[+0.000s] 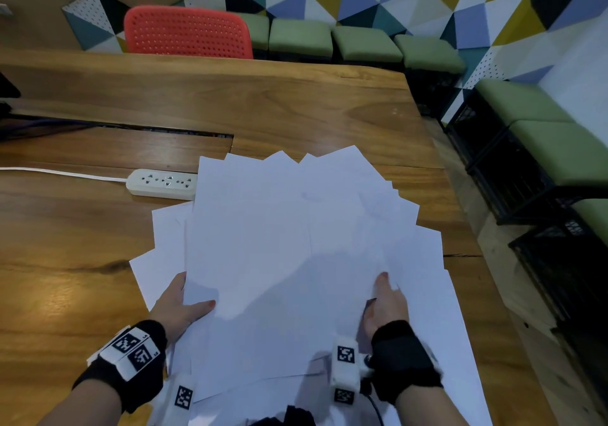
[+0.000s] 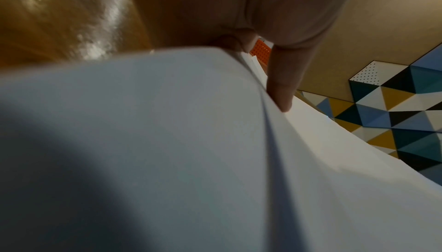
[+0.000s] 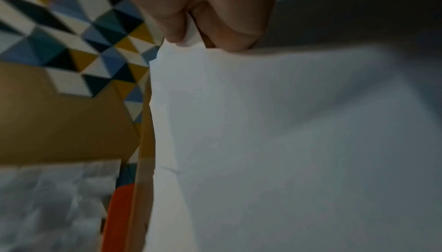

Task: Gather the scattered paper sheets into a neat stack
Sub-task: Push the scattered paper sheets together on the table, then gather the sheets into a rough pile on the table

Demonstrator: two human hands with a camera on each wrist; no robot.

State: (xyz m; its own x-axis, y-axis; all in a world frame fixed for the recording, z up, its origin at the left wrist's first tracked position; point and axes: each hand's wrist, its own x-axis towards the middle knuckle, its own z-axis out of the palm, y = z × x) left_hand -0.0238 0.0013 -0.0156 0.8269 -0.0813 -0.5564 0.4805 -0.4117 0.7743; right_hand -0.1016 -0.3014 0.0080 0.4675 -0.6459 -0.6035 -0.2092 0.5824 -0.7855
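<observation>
Hands (image 1: 177, 307) pinching fanned paper sheets (image 1: 296, 228)

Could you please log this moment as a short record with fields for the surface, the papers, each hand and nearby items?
surface: wooden table
paper sheets: white, fanned out and overlapping, not yet squared
left hand: grips the pile's left edge, thumb on top
right hand: pinches sheets on the right side
power strip: white, at the pile's far left corner; contact unclear
red chair: behind the table
stage: gathering under way
</observation>
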